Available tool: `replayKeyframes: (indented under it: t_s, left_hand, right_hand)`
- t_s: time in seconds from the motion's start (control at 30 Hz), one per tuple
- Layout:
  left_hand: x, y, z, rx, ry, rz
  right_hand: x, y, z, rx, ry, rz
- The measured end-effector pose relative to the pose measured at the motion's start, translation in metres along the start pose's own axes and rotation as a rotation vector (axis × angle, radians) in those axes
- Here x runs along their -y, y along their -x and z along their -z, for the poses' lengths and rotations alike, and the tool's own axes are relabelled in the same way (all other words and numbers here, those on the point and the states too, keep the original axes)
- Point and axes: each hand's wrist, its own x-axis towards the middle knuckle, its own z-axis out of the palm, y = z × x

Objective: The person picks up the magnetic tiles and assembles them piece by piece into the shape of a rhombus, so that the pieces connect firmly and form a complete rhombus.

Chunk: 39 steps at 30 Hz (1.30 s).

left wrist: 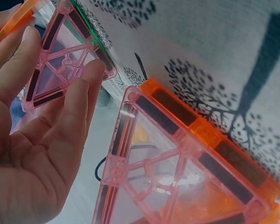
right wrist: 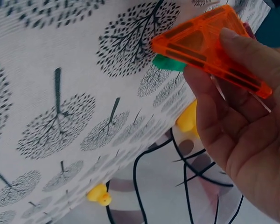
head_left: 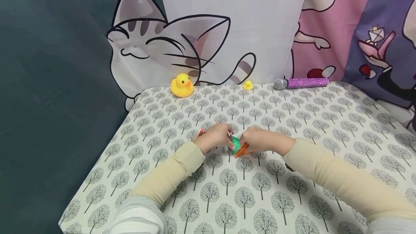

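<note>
Over the middle of the table my two hands are close together around several triangular magnetic tiles. My left hand (head_left: 221, 134) grips a pink triangular magnetic tile (left wrist: 67, 60), its fingertips on the frame and centre. My right hand (head_left: 255, 140) pinches an orange triangular magnetic tile (right wrist: 207, 44), the thumb on its face. Between the hands a green magnetic tile (head_left: 236, 143) lies against the orange one, partly hidden by fingers. Near the left wrist, a second pink triangular tile (left wrist: 182, 149) stands beside an orange tile (left wrist: 210, 133) on the cloth.
A tree-patterned cloth (head_left: 227, 190) covers the table. Along its back edge are a large yellow duck (head_left: 182, 86), a small yellow duck (head_left: 248, 85) and a microphone with a glittery purple handle (head_left: 302, 83). Behind them hangs a cat-print curtain (head_left: 260, 21).
</note>
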Motion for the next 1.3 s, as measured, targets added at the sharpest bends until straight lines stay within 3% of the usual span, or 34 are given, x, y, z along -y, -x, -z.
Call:
replayKeyframes:
  t_s: [0.2,0.4,0.57,0.73,0.93,1.1,1.17,1.3]
  left_hand:
    - [0.000,0.000,0.000,0.013,-0.012,-0.026]
    - [-0.002,0.002,-0.001,0.024,-0.031,-0.070]
    - [-0.003,0.003,-0.001,0.042,-0.020,-0.066]
    - [-0.002,0.005,0.003,0.038,0.003,-0.051]
    - [0.006,0.011,0.020,-0.023,0.076,-0.036]
    - [0.018,0.018,0.035,-0.129,0.048,-0.008]
    - [0.023,0.020,0.039,-0.161,0.053,0.015]
    - [0.038,0.024,0.045,-0.192,0.053,0.052]
  right_hand:
    - [0.009,-0.006,-0.004,-0.006,0.017,-0.060]
    - [0.012,-0.006,-0.006,-0.071,0.118,-0.167]
    - [0.006,-0.006,-0.004,-0.116,0.090,-0.250]
    - [0.001,-0.004,-0.001,-0.139,0.115,-0.220]
    - [-0.001,-0.004,-0.002,-0.152,0.166,-0.118]
    - [-0.002,-0.008,-0.003,-0.166,0.173,-0.059]
    - [-0.003,-0.008,-0.002,-0.165,0.178,-0.065]
    - [-0.007,-0.007,0.003,-0.150,0.193,-0.158]
